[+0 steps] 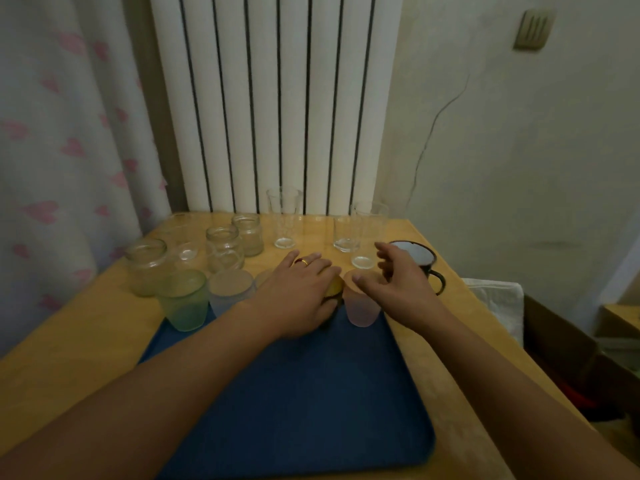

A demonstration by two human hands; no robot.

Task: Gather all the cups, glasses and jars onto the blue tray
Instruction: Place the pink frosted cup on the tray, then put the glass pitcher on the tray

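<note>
Left hand (pixel 304 292) grip around yellow cup (pixel 334 289) at blue tray (pixel 294 393) far edge; right hand (pixel 398 275) grip wide.

The counter (pixel 86 327) looked like smooth pale wood. The blue tray (pixel 311 393) seemed matt plastic. The jars (pixel 223 249) at the far left corner were clear glass, the green cup (pixel 183 299) frosted, the dark mug (pixel 420 265) glossy enamel.

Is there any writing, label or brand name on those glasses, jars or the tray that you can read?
None can be read.
The jars, clear glasses, frosted green cup, dark mug and blue tray show no labels.
One clear glass has a faint pattern, too blurred to tell whether it is text.
</note>
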